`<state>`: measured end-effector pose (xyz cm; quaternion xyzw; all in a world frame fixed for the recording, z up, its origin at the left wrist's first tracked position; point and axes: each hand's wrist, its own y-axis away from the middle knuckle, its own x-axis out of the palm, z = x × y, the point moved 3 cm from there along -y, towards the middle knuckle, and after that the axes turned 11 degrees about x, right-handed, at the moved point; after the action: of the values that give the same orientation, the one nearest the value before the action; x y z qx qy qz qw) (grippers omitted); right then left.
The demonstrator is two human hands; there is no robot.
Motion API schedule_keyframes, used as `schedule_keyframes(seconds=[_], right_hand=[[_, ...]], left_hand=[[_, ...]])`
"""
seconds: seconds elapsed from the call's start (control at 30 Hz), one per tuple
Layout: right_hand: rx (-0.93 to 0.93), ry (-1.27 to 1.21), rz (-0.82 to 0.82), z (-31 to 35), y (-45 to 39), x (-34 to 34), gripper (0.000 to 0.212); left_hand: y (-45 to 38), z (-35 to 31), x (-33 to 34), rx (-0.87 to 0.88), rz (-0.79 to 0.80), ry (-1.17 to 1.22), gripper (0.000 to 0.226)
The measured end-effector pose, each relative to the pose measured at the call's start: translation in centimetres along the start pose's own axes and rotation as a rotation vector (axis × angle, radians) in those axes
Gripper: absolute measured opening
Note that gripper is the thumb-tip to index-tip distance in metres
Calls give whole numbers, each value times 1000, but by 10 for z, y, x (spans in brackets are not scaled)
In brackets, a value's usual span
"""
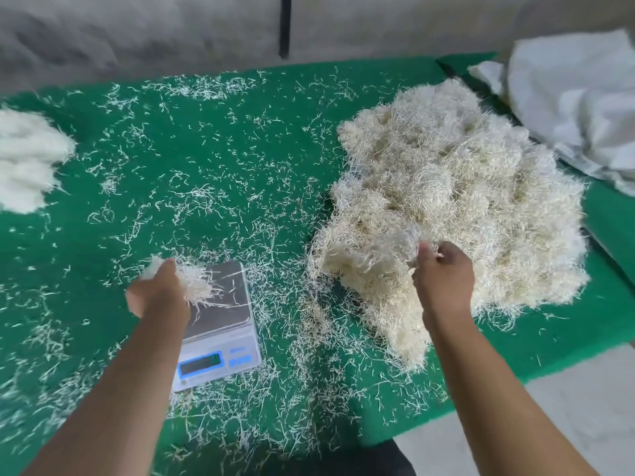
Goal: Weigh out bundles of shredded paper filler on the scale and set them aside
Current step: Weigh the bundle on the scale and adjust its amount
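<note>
**Green felt, loose shreds, and a handful that could fall apart**

Green cloth covers the table [240, 139], and stray paper strands lie scattered over nearly all of it. The left hand [161, 292] is closed around a small tuft of shreds [197, 286], held just above the steel plate of the scale [223, 324]; whether the tuft touches the plate cannot be told. The right hand [443, 274] is pinched shut on a clump at the near edge of the big pile [453, 197], which sits to the right of the scale. A second heap [24, 159] lies at the far left edge, well apart, probably bundles already weighed.

Several things could go wrong from here. Strands trail out of the left fist, so some may drop beside the plate and never be counted. A few loose strands already lie on the plate and would add to any reading. The clump in the right hand is tangled with the pile, so a pull may drag far more than intended, or sweep shreds against the side of the scale. The display is blurred and unreadable, so the weight cannot be checked. A white sack [577, 97] lies beyond the pile, clear of the work.
</note>
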<state>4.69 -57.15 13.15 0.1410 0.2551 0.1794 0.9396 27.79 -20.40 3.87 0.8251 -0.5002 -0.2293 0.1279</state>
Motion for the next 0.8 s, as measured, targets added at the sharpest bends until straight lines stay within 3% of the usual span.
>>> schedule_keyframes(seconds=[0.1, 0.17, 0.27, 0.37, 0.43, 0.53, 0.6, 0.73, 0.8], right_hand=[[23, 144, 178, -3, -3, 29, 37], [70, 289, 308, -10, 6, 53, 49], [36, 486, 332, -17, 26, 72, 58], [-117, 373, 275, -25, 52, 76, 43], [-73, 238, 413, -33, 75, 84, 36], [469, -175, 847, -45, 118, 106, 40], [843, -479, 1030, -46, 142, 119, 55], [1187, -681, 1090, -48, 155, 132, 89], [1147, -678, 1008, -50, 152, 135, 80]], left_hand=[[22, -4, -9, -72, 38, 138, 71], [49, -5, -5, 46, 175, -76, 82], [83, -7, 8, 6, 373, -31, 63], [107, 9, 5, -221, 412, 121, 64], [111, 16, 8, -256, 425, 272, 52], [138, 15, 10, -116, 460, 286, 34], [159, 22, 12, 180, 522, 53, 35], [198, 40, 1, 816, 660, -436, 43], [206, 45, -4, 985, 738, -543, 46]])
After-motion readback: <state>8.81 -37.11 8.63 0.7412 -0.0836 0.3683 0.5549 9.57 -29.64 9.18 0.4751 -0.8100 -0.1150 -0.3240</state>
